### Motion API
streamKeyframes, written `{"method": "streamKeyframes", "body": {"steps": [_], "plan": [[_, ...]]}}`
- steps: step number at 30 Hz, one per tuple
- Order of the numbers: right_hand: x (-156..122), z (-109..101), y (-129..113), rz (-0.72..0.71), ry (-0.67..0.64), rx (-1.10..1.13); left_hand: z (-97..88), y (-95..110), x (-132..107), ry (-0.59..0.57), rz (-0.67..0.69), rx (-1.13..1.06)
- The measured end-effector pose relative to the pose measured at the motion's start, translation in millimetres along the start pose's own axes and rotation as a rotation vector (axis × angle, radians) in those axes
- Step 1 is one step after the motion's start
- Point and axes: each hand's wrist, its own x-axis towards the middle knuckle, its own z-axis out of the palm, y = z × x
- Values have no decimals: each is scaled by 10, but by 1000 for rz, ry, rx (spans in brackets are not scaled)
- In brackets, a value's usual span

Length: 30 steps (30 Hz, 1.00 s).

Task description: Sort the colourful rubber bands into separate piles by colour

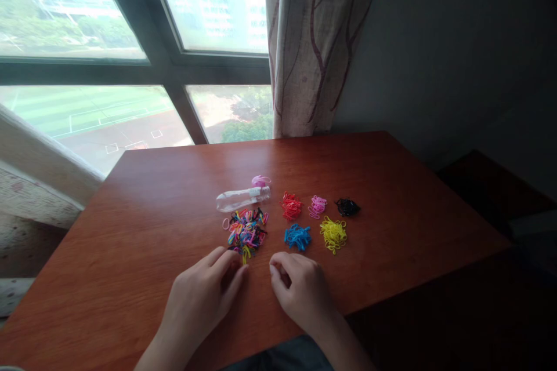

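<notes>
A pile of mixed-colour rubber bands lies in the middle of the table. At its near edge is my left hand, its fingers curled and the thumb apart from them, close to a yellow band. My right hand rests to the right, thumb and fingertips drawn together; anything between them is hidden. Beyond it lie single-colour heaps: blue bands, red bands, pink bands, yellow bands and black bands.
A clear plastic bottle lies on its side behind the mixed pile, with a pink item by its neck. The brown wooden table reaches a window and a patterned curtain at the back.
</notes>
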Motion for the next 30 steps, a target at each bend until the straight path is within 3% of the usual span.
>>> {"method": "streamKeyframes", "body": {"steps": [6,12,21,26,30], "plan": [[-2,-15,-16,-9,2,-18,-6,164,29,-28,-71,116],[7,-27,-25,-8,6,-13,15,141,-24,8,-69,146],[4,-32,-32,-7,-7,-26,-18,87,-74,147,-28,-92],[3,-25,-33,-14,-20,-61,-66,153,113,132,29,-241],[13,-23,-33,-13,-33,-117,-111,316,445,61,104,-295]]}}
